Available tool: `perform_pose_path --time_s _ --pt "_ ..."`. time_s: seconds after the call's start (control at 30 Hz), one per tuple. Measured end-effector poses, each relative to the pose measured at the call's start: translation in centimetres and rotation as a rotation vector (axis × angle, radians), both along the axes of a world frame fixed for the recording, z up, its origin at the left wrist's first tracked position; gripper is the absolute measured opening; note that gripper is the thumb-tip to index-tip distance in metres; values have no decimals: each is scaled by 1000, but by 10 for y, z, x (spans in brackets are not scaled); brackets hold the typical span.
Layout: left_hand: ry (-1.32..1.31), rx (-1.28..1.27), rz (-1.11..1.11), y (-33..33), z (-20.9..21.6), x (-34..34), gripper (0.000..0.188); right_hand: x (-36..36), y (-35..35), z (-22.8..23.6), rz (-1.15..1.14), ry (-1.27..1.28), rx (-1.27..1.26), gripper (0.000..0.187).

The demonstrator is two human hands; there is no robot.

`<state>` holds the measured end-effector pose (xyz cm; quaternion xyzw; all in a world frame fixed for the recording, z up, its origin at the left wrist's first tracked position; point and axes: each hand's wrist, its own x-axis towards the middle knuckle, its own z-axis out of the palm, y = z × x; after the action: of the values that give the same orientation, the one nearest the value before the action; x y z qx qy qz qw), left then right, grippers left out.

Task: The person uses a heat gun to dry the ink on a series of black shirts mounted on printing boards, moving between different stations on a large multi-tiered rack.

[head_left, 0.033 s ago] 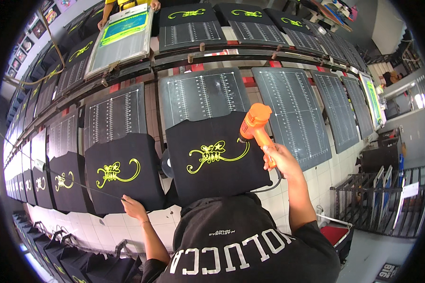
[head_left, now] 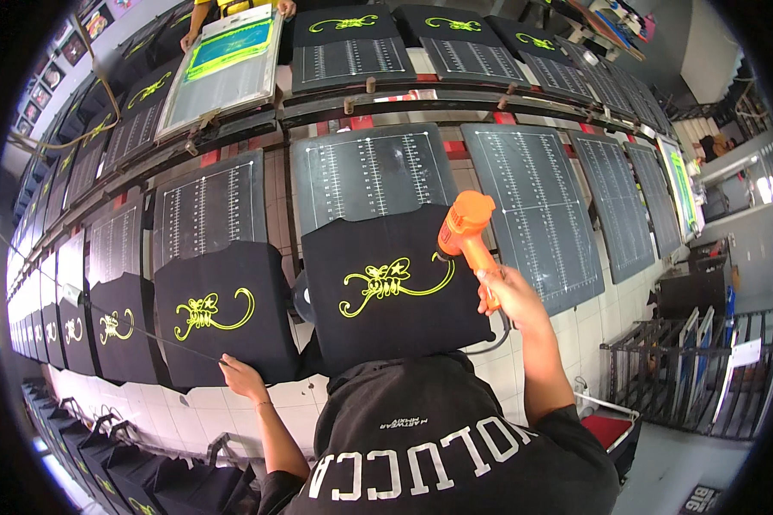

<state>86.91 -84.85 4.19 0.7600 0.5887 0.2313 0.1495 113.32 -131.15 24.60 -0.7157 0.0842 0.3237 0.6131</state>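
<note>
Down at the lower middle, the left hand (head_left: 244, 378) sits by the bottom edge of a black cloth (head_left: 223, 330), fingers close together at the end of a thin dark line (head_left: 146, 325); whether they pinch it, I cannot tell. Over to the right of centre, the right hand (head_left: 514, 293) has its fingers wrapped round the handle of the orange heat gun (head_left: 468, 221), nozzle angled down and left at the middle cloth (head_left: 395, 330) and its yellow-green print (head_left: 386, 281). That gun looks light but stiff, probably top-heavy, so the handle is the place to hold (never the nozzle, likely hot!). The cloth looks soft and limp, best taken by its edges. Beyond, a bare grey board (head_left: 532, 206) stands right of centre, and at the upper left a co-worker's hands (head_left: 186, 41) are at a framed screen (head_left: 223, 77).
</note>
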Motion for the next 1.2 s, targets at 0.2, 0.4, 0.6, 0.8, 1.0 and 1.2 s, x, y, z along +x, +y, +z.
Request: perform_pose_path --time_s 0.2,0.4,0.6,0.8,1.0,1.2 --pt "117 13 103 1 -12 5 63 -6 4 0 14 35 28 32" --pt "210 48 114 1 -12 9 61 -7 4 -2 29 28 72 33" --pt "218 72 128 -4 -3 16 57 -4 7 -7 2 -15 41 32" --pt "230 -9 113 -7 5 22 56 -5 5 -3 -54 -18 -25 30" --pt "207 110 112 -5 -6 16 54 -9 -2 -3 -77 15 -11 29" --pt "193 78 99 -7 1 23 50 -18 -8 1 -93 22 -25 29"
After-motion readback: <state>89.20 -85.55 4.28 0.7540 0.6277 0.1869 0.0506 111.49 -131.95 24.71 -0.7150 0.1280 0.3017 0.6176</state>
